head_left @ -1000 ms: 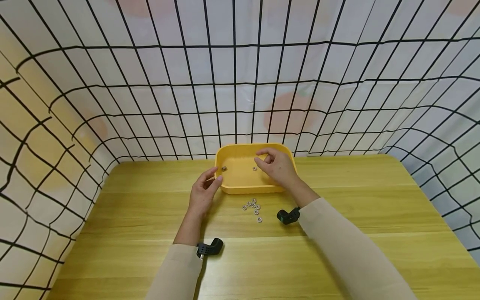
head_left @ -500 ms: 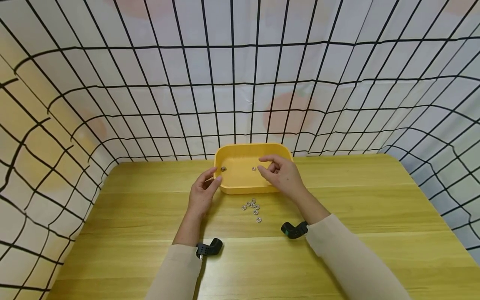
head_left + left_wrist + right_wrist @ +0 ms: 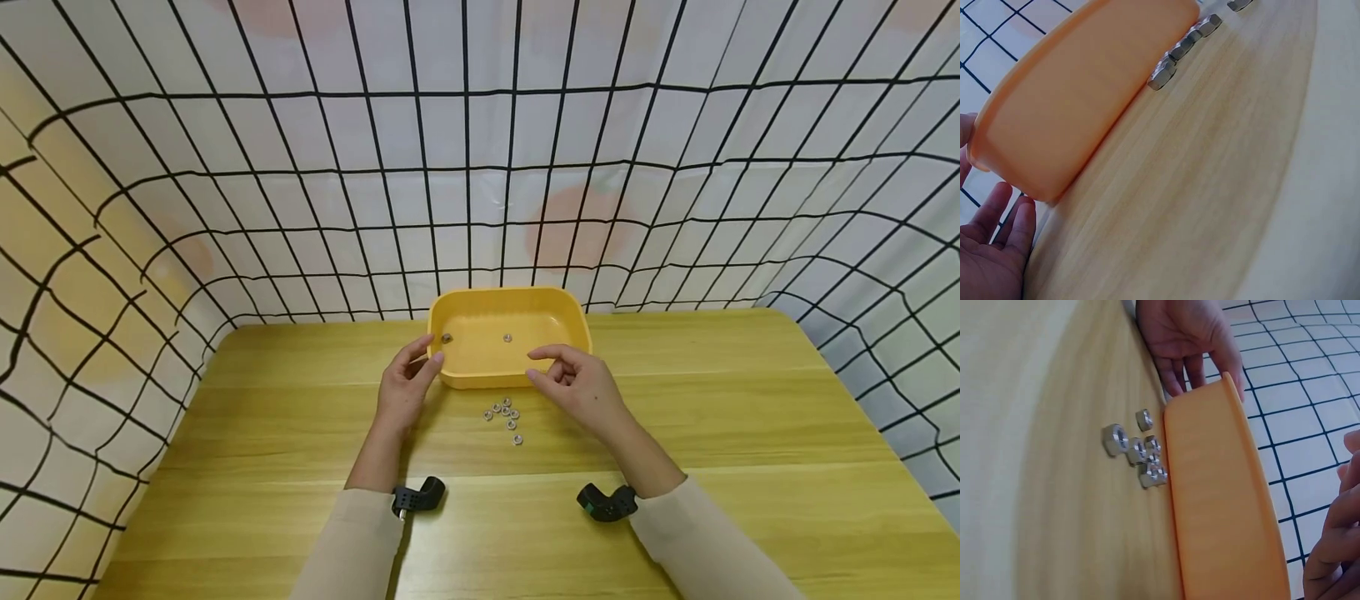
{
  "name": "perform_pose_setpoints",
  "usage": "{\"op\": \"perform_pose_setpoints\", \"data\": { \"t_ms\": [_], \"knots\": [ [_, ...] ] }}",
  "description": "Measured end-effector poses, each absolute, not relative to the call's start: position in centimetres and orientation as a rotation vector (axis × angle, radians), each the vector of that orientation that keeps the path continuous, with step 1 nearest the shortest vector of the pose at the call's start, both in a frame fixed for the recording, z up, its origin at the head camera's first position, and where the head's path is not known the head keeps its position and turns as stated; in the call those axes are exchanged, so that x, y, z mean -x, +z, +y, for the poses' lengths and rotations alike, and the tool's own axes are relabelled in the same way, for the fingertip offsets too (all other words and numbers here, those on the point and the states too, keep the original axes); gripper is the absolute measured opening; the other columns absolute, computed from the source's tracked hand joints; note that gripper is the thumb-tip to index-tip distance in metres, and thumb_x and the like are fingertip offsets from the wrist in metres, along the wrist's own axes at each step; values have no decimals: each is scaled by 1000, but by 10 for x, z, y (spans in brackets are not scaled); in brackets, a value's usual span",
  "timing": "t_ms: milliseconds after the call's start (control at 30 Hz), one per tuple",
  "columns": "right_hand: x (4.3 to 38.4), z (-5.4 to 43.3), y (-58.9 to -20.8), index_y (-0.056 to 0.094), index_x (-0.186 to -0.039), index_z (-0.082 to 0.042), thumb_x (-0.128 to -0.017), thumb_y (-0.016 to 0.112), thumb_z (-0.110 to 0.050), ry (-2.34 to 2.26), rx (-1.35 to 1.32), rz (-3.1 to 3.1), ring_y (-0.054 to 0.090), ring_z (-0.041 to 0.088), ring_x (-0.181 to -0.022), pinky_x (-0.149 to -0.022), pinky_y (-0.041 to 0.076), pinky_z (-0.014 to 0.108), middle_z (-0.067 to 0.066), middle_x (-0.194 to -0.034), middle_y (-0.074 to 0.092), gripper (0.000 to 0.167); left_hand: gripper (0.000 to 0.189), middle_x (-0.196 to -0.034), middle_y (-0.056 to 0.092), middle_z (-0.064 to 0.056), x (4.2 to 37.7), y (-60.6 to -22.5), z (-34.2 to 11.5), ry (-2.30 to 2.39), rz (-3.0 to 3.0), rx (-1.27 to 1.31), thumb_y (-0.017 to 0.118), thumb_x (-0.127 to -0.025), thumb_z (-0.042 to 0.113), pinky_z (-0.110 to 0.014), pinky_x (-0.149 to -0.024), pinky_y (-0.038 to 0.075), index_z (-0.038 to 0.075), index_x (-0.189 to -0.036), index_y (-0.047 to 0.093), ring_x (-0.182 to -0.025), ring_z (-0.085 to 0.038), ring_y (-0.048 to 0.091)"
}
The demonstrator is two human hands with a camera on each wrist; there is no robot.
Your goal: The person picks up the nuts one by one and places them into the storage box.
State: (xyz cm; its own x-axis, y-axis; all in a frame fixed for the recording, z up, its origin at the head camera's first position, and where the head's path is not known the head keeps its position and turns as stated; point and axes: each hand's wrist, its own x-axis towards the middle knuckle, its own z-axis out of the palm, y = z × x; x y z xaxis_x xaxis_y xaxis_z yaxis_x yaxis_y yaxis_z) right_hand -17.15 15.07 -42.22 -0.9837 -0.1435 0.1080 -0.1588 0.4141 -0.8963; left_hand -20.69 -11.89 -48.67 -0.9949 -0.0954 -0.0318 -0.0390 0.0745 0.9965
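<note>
A yellow plastic tray [image 3: 480, 360] stands at the back of the table. My left hand [image 3: 403, 390] holds its left end, thumb over the rim and the other fingers along the outer wall. Inside lie a hex nut [image 3: 507, 337] near the middle and a darker nut [image 3: 447, 338] at the left. Several silver hex nuts [image 3: 506, 411] are grouped on the wood in front, also seen as a cluster of nuts [image 3: 1150, 464] in the right wrist view. My right hand [image 3: 588, 393] hovers by the tray's front right corner, thumb and index finger apart with nothing between them.
Black wire mesh [image 3: 491, 167] with pale cloth behind it encloses the back and both sides of the wooden table [image 3: 712, 392]. Dark wrist cameras sit on the left wrist [image 3: 420, 494] and the right wrist [image 3: 607, 503].
My right hand has drawn back from over the tray toward its front right corner, down and to the right. The left hand, tray and nuts stay in place.
</note>
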Motion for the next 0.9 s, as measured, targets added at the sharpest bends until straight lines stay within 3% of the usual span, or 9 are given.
{"op": "perform_pose_setpoints", "data": {
  "t_ms": [533,900],
  "knots": [
    [147,156,-458,72,-114,-8,-92,76,-18,1815,-214,-2821,44,9,-53,-49,35,20,1,-72,58,24,45,-142,56,-11,205,-484,-118,-2106,-2274,-156,70,-98,32,-33,-101,48,20,-141,62,-128,-27,57],
    [140,156,-473,67,-118,-4,-92,75,-17,1935,-298,-2934,51,12,-51,-47,46,25,1,-71,59,30,45,-143,56,-11,205,-484,-118,-2110,-2268,-134,70,-98,32,-34,-102,48,20,-141,62,-128,-27,57]
  ]
}}
